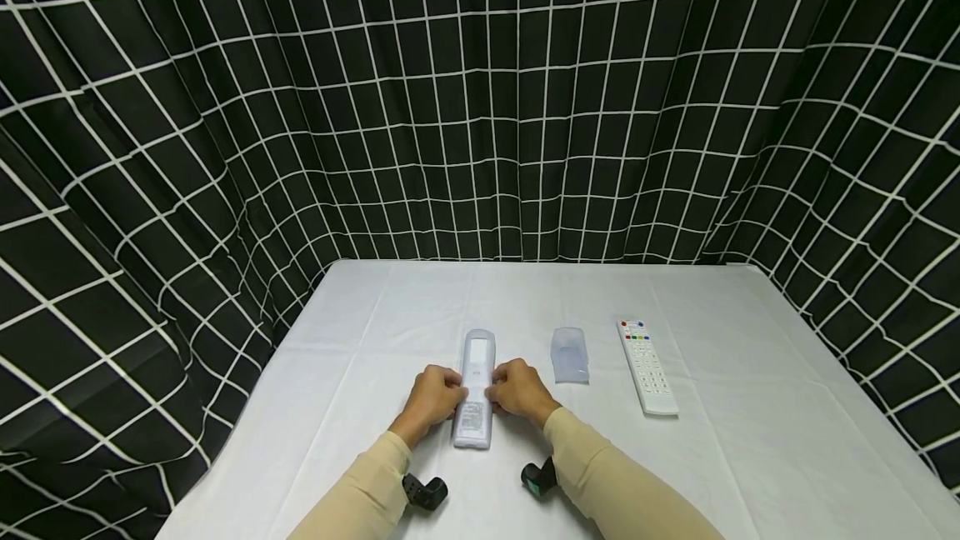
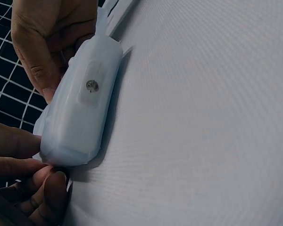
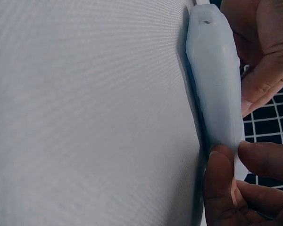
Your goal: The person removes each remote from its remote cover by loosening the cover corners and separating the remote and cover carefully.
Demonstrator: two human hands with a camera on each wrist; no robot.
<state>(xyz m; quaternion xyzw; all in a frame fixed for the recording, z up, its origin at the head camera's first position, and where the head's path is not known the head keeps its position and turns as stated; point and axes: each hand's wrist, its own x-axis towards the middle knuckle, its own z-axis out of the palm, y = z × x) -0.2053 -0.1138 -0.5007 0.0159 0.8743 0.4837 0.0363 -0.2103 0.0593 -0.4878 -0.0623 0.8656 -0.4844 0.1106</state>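
Observation:
A white remote control point(image 1: 476, 373) in a translucent sleeve lies back side up on the table, its label and sticker showing. My left hand point(image 1: 433, 397) pinches its left edge between thumb and fingers. On the opposite edge, my right hand point(image 1: 522, 390) holds it the same way. From the left wrist view, the end of the covered remote point(image 2: 87, 103) faces the camera, with left-hand fingertips point(image 2: 54, 181) at its lower corner. In the right wrist view, right-hand fingertips point(image 3: 220, 165) grip the side of the sleeve point(image 3: 214, 80).
A short translucent sleeve piece point(image 1: 570, 357) lies to the right of my right hand. Farther right is a bare white remote point(image 1: 647, 369), buttons up. A white cloth covers the table point(image 1: 360, 373); dark grid-patterned curtains point(image 1: 517, 107) enclose the back and sides.

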